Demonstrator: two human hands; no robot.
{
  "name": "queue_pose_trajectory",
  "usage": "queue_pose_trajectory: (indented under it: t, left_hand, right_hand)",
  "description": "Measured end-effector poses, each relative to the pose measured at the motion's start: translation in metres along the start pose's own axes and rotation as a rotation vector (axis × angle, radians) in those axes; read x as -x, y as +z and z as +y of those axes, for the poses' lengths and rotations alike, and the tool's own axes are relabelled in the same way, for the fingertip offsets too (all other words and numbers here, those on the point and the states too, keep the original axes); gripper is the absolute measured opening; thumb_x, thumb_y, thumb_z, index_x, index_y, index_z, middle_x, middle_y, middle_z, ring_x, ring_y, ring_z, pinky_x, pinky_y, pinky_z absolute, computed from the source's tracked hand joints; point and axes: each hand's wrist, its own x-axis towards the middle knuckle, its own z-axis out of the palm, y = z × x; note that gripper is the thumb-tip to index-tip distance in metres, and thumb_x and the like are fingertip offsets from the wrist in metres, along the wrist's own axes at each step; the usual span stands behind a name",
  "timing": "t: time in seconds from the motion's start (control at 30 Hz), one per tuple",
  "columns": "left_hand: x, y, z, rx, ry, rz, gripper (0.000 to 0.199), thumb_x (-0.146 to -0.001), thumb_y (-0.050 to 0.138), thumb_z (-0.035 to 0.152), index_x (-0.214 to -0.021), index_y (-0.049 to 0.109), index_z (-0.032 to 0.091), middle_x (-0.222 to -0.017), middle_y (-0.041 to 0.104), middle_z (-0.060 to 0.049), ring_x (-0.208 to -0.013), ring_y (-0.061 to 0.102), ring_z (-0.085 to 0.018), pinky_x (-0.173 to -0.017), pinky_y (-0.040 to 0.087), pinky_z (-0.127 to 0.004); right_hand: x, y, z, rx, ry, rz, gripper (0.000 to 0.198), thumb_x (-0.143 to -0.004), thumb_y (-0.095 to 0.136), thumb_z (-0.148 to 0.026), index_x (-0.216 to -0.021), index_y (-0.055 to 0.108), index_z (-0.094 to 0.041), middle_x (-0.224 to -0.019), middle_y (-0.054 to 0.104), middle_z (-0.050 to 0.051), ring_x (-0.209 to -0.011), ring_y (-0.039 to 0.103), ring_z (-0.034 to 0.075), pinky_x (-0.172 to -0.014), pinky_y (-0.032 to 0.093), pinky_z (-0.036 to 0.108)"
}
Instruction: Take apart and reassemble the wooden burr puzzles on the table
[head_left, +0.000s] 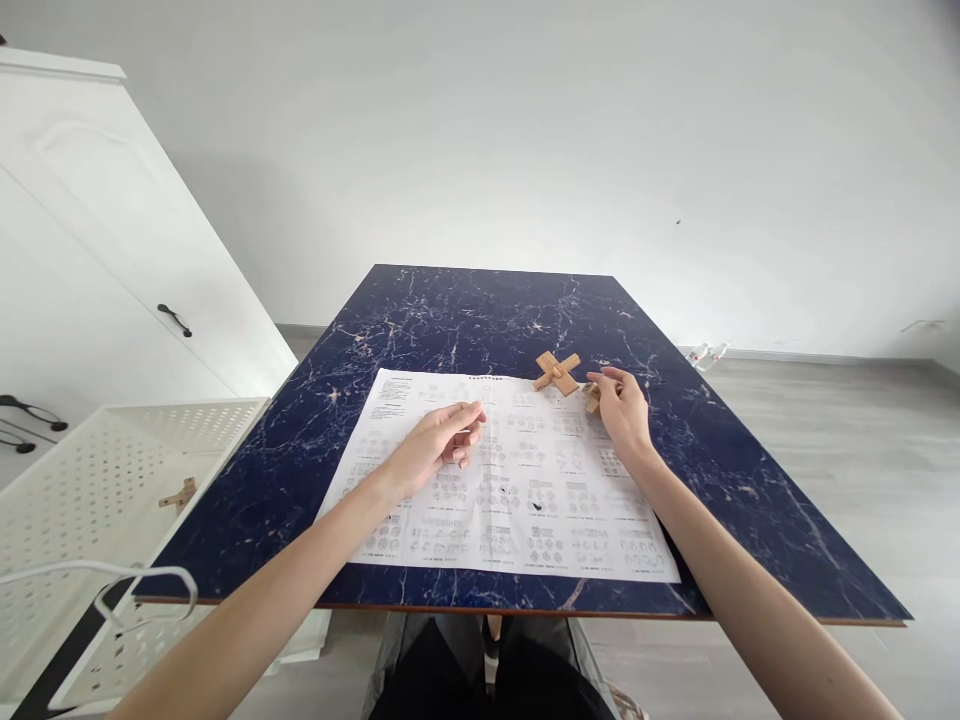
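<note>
One wooden cross puzzle (556,375) lies right of the frame's centre, beside the right hand (622,408), pinched on another wooden piece (592,398). Mid-frame, the left hand (444,440) curls loosely, thumb apart, over the printed sheet (517,480).

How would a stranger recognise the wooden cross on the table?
Find the dark blue table, then the printed sheet. At the sheet's far edge, right of centre, lies the wooden cross. Unlike the wooden piece at the right hand, it lies uncovered.
</note>
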Motion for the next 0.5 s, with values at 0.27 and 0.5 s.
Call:
queue_pose_trajectory:
  t: [0.27,0.5]
  left_hand:
    - [0.002,-0.001,0.001,-0.017,0.01,-0.017,0.044,-0.099,0.066,0.062,-0.098,0.062,0.018,-0.077,0.048,0.003,-0.058,0.037,-0.009,-0.057,0.038,-0.027]
    - [0.006,0.009,-0.005,-0.365,0.125,0.08,0.038,-0.101,0.063,0.058,-0.098,0.063,0.019,-0.078,0.058,0.001,-0.061,0.047,-0.012,-0.06,0.042,-0.028]
  right_hand:
    - [0.017,-0.004,-0.023,-0.126,-0.098,0.072,0.045,-0.105,0.047,-0.059,-0.131,0.056,-0.023,-0.142,0.07,0.017,-0.104,0.069,0.022,-0.078,0.052,0.035]
    - [0.057,0.002,-0.06,-0.36,-0.355,-0.18,0.032,-0.114,0.039,-0.05,-0.133,0.052,-0.028,-0.152,0.064,0.014,-0.135,0.064,0.028,-0.101,0.054,0.046]
